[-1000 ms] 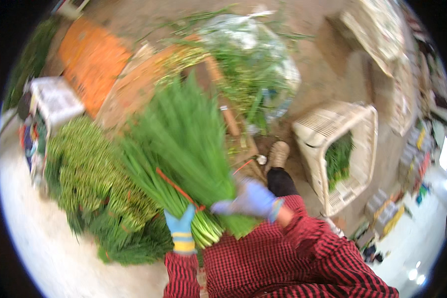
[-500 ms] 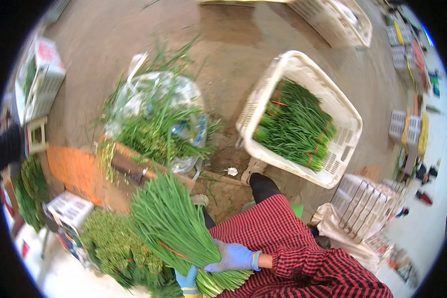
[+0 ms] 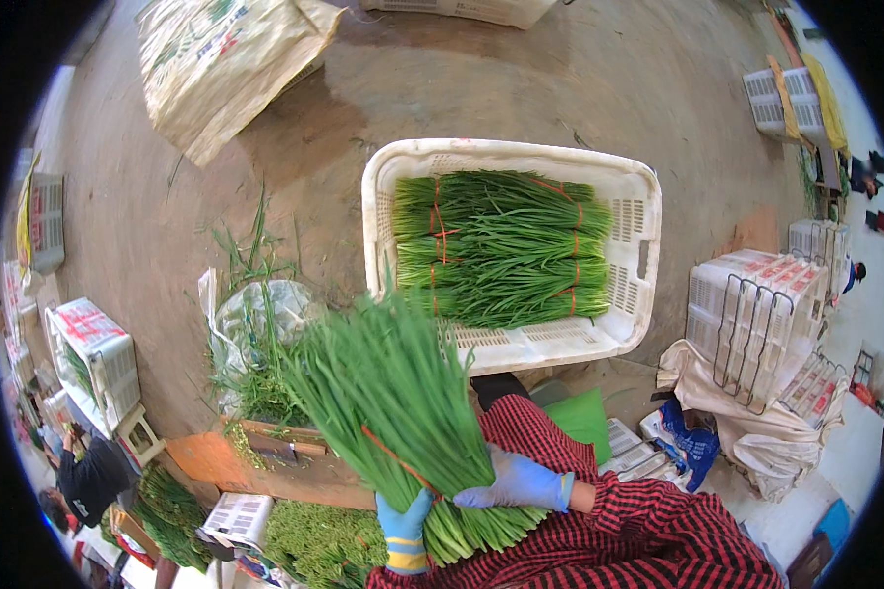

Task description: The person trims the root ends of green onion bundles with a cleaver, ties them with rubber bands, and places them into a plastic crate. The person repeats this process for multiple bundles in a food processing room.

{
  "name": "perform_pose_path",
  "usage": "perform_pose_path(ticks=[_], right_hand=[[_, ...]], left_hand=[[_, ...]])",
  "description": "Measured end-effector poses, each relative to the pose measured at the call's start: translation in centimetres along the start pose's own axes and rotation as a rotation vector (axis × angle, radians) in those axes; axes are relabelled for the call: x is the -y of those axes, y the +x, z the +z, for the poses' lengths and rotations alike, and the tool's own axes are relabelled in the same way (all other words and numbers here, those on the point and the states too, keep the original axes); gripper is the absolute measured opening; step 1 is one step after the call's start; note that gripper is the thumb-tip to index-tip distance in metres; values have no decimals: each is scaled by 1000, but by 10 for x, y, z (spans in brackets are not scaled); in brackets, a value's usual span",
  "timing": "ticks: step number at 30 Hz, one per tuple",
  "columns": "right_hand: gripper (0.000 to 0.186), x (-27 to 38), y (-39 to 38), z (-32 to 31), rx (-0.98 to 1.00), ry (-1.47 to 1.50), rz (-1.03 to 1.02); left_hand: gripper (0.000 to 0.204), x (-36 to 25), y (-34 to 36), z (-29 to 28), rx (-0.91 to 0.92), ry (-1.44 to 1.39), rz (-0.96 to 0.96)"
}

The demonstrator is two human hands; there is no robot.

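Note:
A thick bundle of green chives [image 3: 393, 393], tied with an orange band [image 3: 395, 457], lies across my lap and slants up to the left. Its leaf tips blur in front of the near left corner of a white plastic crate [image 3: 521, 353]. Around the pale stem end, my right hand [image 3: 517, 481] in a blue-purple glove is closed. My left hand [image 3: 404, 528], in a light-blue glove with yellow stripes, grips the lower left side of the same bundle close to the band. Inside the crate, several chive bundles [image 3: 506, 245] with orange ties lie in rows.
To the left, a clear plastic bag [image 3: 255, 324] overflows with loose green trimmings beside a wooden board [image 3: 295, 466] bearing a knife [image 3: 270, 447]. Flowering greens [image 3: 324, 535] are heaped below. Stacked white crates [image 3: 756, 304] stand at right. A person [image 3: 88, 476] in dark clothes is at far left.
My view has turned toward the crate, which now sits nearer the middle. Both hands still hold the chives, and the bundle has come up beside the crate, its leaves swinging.

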State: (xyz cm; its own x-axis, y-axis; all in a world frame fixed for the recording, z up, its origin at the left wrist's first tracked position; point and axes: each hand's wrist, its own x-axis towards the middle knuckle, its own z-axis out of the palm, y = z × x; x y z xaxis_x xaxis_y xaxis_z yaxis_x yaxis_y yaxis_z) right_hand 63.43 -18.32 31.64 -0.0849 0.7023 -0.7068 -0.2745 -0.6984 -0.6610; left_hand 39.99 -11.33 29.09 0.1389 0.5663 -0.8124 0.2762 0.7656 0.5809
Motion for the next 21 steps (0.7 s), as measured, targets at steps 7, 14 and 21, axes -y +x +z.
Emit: perform_pose_path(ticks=[7, 14, 21], right_hand=[[91, -22, -2, -42, -292, 308, 17], [83, -45, -29, -117, -525, 180, 36], [115, -66, -13, -248, -556, -666, 49]], left_hand=[[56, -38, 86, 60, 353, 138, -66], [57, -2, 142, 113, 185, -120, -90], [66, 119, 237, 204, -76, 42, 146]])
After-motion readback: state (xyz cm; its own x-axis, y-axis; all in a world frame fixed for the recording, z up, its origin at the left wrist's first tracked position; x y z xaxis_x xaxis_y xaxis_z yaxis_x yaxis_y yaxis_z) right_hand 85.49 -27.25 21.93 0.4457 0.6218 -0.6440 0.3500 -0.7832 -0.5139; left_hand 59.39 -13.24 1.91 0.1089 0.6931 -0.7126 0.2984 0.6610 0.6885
